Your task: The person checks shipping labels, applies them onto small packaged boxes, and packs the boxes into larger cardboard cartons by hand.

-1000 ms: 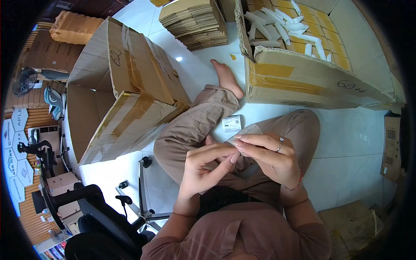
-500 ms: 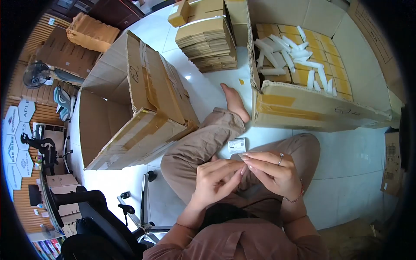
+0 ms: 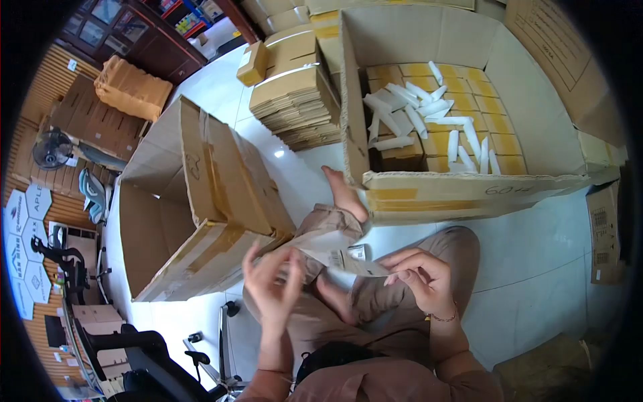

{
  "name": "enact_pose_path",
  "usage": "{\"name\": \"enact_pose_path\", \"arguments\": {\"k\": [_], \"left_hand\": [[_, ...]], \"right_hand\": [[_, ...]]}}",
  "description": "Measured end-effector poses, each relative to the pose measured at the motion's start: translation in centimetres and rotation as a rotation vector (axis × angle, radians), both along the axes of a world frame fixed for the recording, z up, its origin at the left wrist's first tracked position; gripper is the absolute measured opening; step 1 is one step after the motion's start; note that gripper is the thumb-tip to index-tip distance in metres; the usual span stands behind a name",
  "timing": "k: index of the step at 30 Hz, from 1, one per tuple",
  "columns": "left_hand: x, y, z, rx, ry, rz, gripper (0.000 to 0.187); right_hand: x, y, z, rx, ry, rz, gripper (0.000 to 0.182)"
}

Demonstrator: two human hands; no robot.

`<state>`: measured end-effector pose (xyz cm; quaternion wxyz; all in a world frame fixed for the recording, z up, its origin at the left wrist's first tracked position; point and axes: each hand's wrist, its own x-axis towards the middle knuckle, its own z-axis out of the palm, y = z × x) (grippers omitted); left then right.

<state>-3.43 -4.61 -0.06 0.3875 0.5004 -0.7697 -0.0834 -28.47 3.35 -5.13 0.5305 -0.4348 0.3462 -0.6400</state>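
The right hand (image 3: 418, 281) pinches one end of a flat pale packet (image 3: 348, 260) bearing a barcode label, held above the lap. The left hand (image 3: 271, 285) is spread wide, fingers splayed and blurred, gripping nothing that I can make out, just beside the packet's other end. As a judgement, the work is well under way: the big open carton (image 3: 469, 191) ahead holds about eighteen white rolled pieces (image 3: 415, 114) lying over small brown boxes, with room left. One emptier carton (image 3: 201, 208) lies tipped at the left; one stack of flat cardboard (image 3: 295, 100) stands behind.
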Motion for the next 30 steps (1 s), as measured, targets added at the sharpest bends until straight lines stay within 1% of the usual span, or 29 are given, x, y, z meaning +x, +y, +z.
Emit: {"name": "enact_pose_path", "arguments": {"k": [1, 3, 5, 7, 8, 9, 11, 13, 14, 15, 16, 17, 18, 19, 21, 23, 25, 26, 27, 28, 29, 30], "left_hand": [[0.6, -0.9, 0.4, -0.045, 0.002, 0.028, 0.012], [1.4, -3.7, 2.0, -0.293, -0.021, 0.122, 0.011], [1.6, -7.5, 4.8, -0.383, 0.091, 0.261, 0.01], [-0.9, -11.2, 9.4, -0.437, 0.218, 0.054, 0.012], [-3.0, -12.7, 11.4, -0.422, 0.173, 0.001, 0.015], [-5.3, -14.3, 13.1, -0.406, 0.128, -0.05, 0.018], [-11.6, -17.7, 14.8, -0.243, 0.222, -0.283, 0.022], [-18.3, -20.9, 14.5, -0.093, 0.289, -0.554, 0.029], [-21.2, -21.2, 14.5, -0.081, -0.01, -0.41, 0.041], [-23.8, -21.8, 13.5, -0.054, -0.274, -0.293, 0.042], [-26.4, -22.3, 12.5, -0.041, -0.553, -0.198, 0.043], [-28.0, -22.8, 10.5, -0.06, -0.812, -0.204, 0.038], [-29.5, -23.2, 8.5, -0.098, -1.058, -0.234, 0.036], [-30.6, -23.4, 6.9, -0.189, -1.319, -0.339, 0.037], [-32.3, -23.4, 3.6, 0.014, -1.632, -0.647, 0.034], [-33.1, -22.5, 0.5, 0.935, -1.715, -0.765, 0.034], [-32.3, -21.8, -2.4, 1.156, -1.683, -0.73, 0.038], [-31.5, -21.8, -3.2, 1.167, -1.692, -0.742, 0.038], [-30.3, -22.1, -3.3, 0.941, -1.576, -0.851, 0.044], [-29.5, -22.2, -3.5, 0.715, -1.446, -0.941, 0.051], [-28.9, -21.8, -3.9, 0.718, -1.452, -0.943, 0.051], [-28.5, -21.2, -4.4, 0.561, -1.399, -0.898, 0.059]], "right_hand": [[-0.7, 0.2, -0.4, -0.003, 0.002, -0.011, 0.008], [-2.2, 0.5, -1.1, 0.035, -0.005, -0.032, 0.006], [-3.8, 1.2, -1.8, 0.075, -0.016, -0.055, 0.007], [-5.1, 1.9, -2.9, 0.145, 0.011, -0.081, 0.008], [-5.6, 2.3, -2.9, 0.227, 0.011, -0.039, 0.009], [-5.9, 2.5, -3.2, 0.234, 0.015, -0.044, 0.009], [-6.5, 2.5, -4.4, 0.289, 0.095, 0.135, 0.01], [-5.9, 2.2, -5.5, 0.271, 0.115, 0.147, 0.011], [-5.5, 2.1, -5.9, 0.316, 0.065, 0.143, 0.008], [-5.5, 2.0, -6.7, 0.358, 0.016, 0.139, 0.007], [-5.6, 2.2, -8.5, 0.32, -0.018, 0.184, 0.012], [-5.8, 2.2, -9.1, 0.323, -0.018, 0.189, 0.012], [-6.1, 2.0, -9.6, 0.316, 0.012, 0.211, 0.013], [-6.4, 1.8, -10.2, 0.309, 0.038, 0.23, 0.013], [-6.8, 1.3, -11.2, 0.335, 0.002, 0.236, 0.014], [-6.9, 1.8, -13.3, 0.366, -0.037, 0.239, 0.015], [-6.6, 4.2, -17.5, 0.367, 0.383, 0.187, 0.025], [-6.5, 5.3, -19.1, 0.31, 0.603, 0.191, 0.029], [-6.5, 6.1, -20.3, 0.248, 0.821, 0.184, 0.034], [-6.1, 6.8, -23.0, 0.131, 0.755, 0.212, 0.034], [-5.7, 7.2, -25.6, 0.01, 0.688, 0.237, 0.035], [-5.7, 6.4, -25.3, -0.113, 0.622, 0.258, 0.037]]}}
